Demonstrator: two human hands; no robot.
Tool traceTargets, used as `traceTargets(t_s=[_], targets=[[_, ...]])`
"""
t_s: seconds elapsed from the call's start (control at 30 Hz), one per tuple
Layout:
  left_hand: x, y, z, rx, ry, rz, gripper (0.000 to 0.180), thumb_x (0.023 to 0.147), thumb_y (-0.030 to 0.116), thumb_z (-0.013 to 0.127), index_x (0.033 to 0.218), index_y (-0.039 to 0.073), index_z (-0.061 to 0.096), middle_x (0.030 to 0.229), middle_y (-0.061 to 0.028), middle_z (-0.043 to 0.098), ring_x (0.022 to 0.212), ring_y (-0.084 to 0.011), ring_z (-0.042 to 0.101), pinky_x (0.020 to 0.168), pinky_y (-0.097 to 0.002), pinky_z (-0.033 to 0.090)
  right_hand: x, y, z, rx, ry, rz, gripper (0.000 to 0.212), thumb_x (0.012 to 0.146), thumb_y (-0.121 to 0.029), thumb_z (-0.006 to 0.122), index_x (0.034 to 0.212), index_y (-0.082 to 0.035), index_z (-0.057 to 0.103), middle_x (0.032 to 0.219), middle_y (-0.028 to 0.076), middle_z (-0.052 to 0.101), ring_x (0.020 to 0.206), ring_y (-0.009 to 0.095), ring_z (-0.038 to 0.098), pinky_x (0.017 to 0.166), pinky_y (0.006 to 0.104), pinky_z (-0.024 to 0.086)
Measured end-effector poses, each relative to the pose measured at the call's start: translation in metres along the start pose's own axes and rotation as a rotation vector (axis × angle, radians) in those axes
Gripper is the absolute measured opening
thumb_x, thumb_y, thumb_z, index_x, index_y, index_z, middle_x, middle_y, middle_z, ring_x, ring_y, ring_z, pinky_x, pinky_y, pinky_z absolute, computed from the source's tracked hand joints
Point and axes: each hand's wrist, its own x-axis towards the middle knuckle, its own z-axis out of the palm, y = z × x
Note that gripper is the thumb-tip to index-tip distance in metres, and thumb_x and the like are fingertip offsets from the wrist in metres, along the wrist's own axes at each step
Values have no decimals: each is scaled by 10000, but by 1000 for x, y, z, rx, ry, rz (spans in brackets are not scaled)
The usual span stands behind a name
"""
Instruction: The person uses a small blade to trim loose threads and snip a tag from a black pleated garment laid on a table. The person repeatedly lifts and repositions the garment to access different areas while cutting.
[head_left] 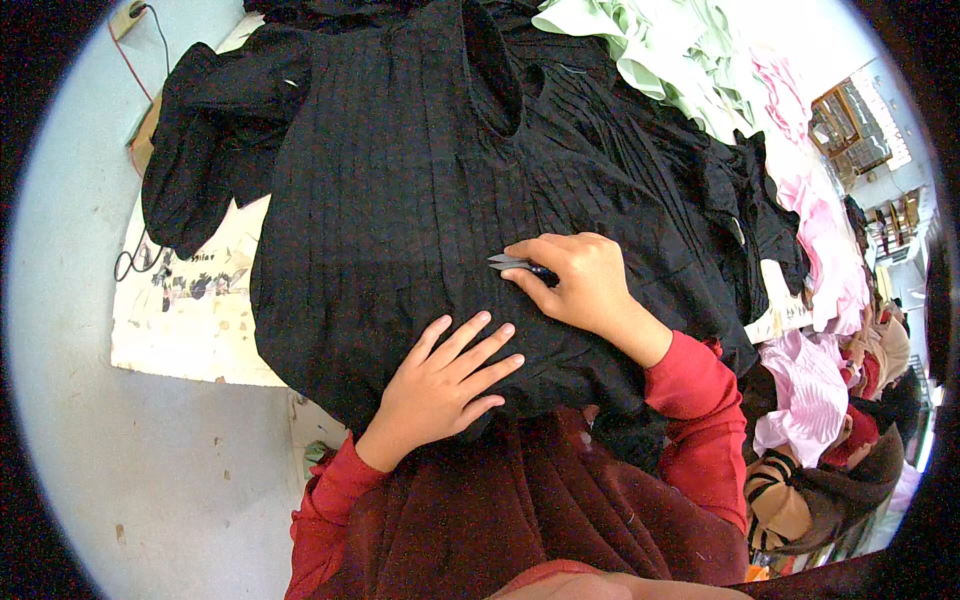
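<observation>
A black pleated garment (370,190) with a round neck opening and a puffed sleeve lies spread over the table in front of me. My left hand (442,378) rests flat on its lower part, fingers spread. Just above and to the right, my right hand (575,280) is closed around a pair of small thread snips (515,264). The snips' grey blades point left and lie over the pleats, slightly apart at the tips. Most of the snips' body is hidden in my palm.
The table's pale, stained cover (190,320) shows at left, with black-handled scissors (135,262) near its edge. Light green fabric (670,50) is heaped at the far side, pink fabric (825,240) along the right. A co-worker in a striped sleeve (775,495) sits at lower right.
</observation>
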Motion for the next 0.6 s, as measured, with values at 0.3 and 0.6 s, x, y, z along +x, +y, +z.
traceTargets(t_s=[0.3,0.6], targets=[[1,0,0,1,2,1,484,828,421,656,1284,280,576,1443,2,458,1355,-251,391,1096,-508,275,1,0,-2,59,30,52,162,777,-255,745,847,-112,714,767,63,701,611,241,665,549,325,503],[1,2,-3,-29,11,2,518,805,355,680,1294,224,570,1435,-22,459,1353,-245,379,1099,-476,294,-5,1,-7,171,-21,193,186,806,-307,700,886,-139,707,781,70,698,673,254,681,576,355,525]])
